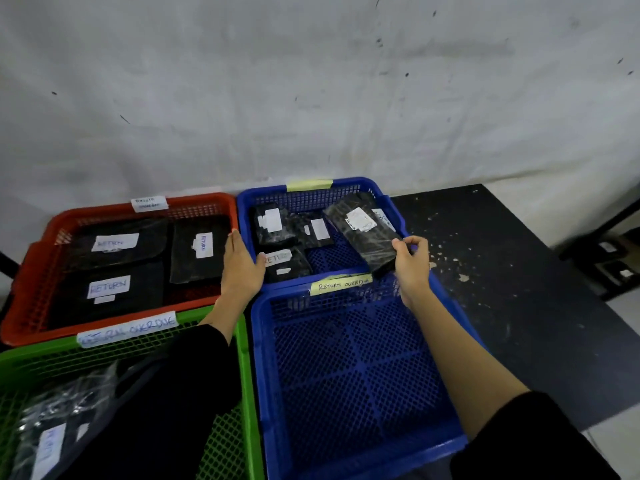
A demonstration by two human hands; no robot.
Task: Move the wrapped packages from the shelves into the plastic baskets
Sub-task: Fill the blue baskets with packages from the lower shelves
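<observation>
At the far left, a red plastic mesh basket (45,271) holds three flat black wrapped packages with white "RETURN" labels. In front of it stands a green plastic mesh basket (247,375), partly hidden by a black sleeve. The left hand (240,268) lies flat, fingers straight, on the rims where the red basket meets the far blue plastic mesh basket (377,194). That far blue basket contains several black packages along its left and back. The right hand (412,263) pinches the near end of a long black plastic-wrapped package (363,233), tilted above the basket's right side. The near blue plastic mesh basket (346,368) shows bare floor. The black speckled worktop (519,289) lies open at the right.
</observation>
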